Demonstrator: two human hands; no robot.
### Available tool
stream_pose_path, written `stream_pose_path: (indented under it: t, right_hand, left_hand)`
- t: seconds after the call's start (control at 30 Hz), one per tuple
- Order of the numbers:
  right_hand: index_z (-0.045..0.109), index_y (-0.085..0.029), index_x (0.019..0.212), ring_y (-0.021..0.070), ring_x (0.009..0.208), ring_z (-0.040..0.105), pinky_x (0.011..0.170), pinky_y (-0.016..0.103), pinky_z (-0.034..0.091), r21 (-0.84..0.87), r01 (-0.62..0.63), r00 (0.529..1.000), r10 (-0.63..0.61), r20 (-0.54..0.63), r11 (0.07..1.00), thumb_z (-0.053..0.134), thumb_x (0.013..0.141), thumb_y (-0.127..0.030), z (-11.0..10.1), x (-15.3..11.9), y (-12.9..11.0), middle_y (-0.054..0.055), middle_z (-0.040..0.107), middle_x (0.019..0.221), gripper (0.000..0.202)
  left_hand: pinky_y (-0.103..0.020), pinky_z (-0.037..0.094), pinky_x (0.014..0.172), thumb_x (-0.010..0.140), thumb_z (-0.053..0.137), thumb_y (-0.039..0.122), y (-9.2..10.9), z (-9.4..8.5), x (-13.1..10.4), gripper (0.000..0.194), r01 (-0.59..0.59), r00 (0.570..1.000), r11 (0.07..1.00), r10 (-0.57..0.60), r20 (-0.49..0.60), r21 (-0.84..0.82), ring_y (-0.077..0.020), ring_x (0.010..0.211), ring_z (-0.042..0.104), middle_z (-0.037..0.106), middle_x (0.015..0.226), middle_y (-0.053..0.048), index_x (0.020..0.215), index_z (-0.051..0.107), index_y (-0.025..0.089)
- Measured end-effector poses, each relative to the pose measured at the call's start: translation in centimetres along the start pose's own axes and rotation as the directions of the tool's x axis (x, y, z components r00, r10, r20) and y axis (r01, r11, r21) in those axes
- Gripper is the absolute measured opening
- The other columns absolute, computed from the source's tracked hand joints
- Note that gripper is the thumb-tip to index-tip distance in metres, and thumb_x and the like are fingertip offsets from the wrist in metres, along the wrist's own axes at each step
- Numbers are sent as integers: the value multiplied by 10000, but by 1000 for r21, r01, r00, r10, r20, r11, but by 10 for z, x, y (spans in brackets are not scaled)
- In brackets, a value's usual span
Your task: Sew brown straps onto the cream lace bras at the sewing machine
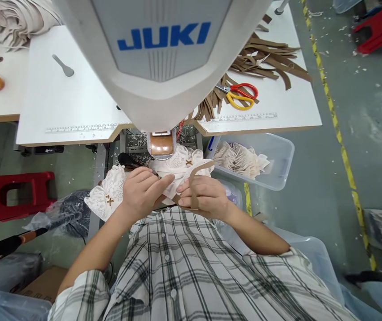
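Here, grips lace (180,157) in curled fingers of left hand (144,191) and right hand (207,196), near table's (77,104) front edge. Drapes brown strip (194,189) over right fingers.

The machine head (160,67) blocks reaching forward; the right hand (207,196) could pass above the bin (280,177).

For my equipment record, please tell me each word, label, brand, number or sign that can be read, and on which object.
"JUKI": blue letters on the white sewing machine.
Left ruler strip: numbers too small to read.
Right ruler strip: likewise too small.
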State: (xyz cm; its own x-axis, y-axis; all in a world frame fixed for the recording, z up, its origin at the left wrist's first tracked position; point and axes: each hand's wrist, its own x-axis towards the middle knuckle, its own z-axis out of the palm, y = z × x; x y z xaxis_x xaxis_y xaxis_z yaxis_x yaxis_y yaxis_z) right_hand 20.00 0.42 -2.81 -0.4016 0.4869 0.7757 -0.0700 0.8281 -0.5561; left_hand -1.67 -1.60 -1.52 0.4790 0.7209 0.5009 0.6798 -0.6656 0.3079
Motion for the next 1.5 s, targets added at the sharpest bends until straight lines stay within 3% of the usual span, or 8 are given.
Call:
stream_pose_path:
  t: [0.17, 0.47, 0.83, 1.13, 1.3, 1.5]
  right_hand:
    - [678, -163, 1015, 203, 889, 745, 796, 313, 648, 107, -31, 1000, 31, -2, 994, 692, 848, -98, 1, -4, 0, 83, 740, 818, 180]
    - [661, -147, 987, 189, 897, 746, 792, 294, 659, 71, -11, 1000, 12, -11, 997, 680, 866, -105, 5, -10, -3, 42, 718, 796, 130]
    - [669, -143, 962, 187, 876, 747, 803, 299, 658, 104, -34, 999, 34, 4, 994, 689, 863, -104, 7, -9, -3, 51, 725, 784, 108]
    - [666, -170, 983, 173, 941, 745, 815, 280, 652, 95, -43, 999, 43, 0, 995, 689, 868, -105, 12, -16, -4, 32, 735, 815, 134]
    - [672, -153, 971, 173, 939, 743, 817, 264, 646, 97, -23, 1000, 25, -18, 995, 706, 842, -81, 12, -14, -5, 38, 729, 792, 151]
    - [666, -185, 973, 164, 917, 748, 815, 270, 650, 83, -50, 999, 48, 24, 995, 650, 901, -129, 13, -11, -8, 15, 729, 792, 92]
  left_hand:
    - [-280, 525, 767, 911, 587, 246, 0, -6, 2, 104, -156, 988, 985, 156, -12, -74, -128, 593, 556, 605, 573, 36, 849, 668, 266]
    - [-305, 564, 728, 922, 525, 190, 2, -6, 3, 91, -184, 973, 979, 168, -157, -93, -128, 564, 560, 617, 587, 14, 846, 571, 208]
    - [-285, 529, 669, 901, 538, 138, 2, -8, 5, 80, -209, 974, 968, 193, -120, -142, -133, 576, 557, 567, 549, 38, 871, 557, 210]
    - [-296, 543, 662, 899, 540, 152, 3, -5, -2, 79, -190, 972, 968, 162, -169, -164, -137, 566, 540, 569, 547, 29, 847, 522, 209]
    - [-284, 544, 654, 894, 582, 160, 4, -8, -2, 68, -233, 962, 961, 207, -179, -145, -126, 552, 542, 574, 544, 42, 864, 556, 214]
    - [-270, 538, 642, 886, 582, 132, 4, -8, -3, 113, -224, 965, 963, 198, -172, -150, -119, 533, 542, 552, 523, 55, 832, 538, 220]
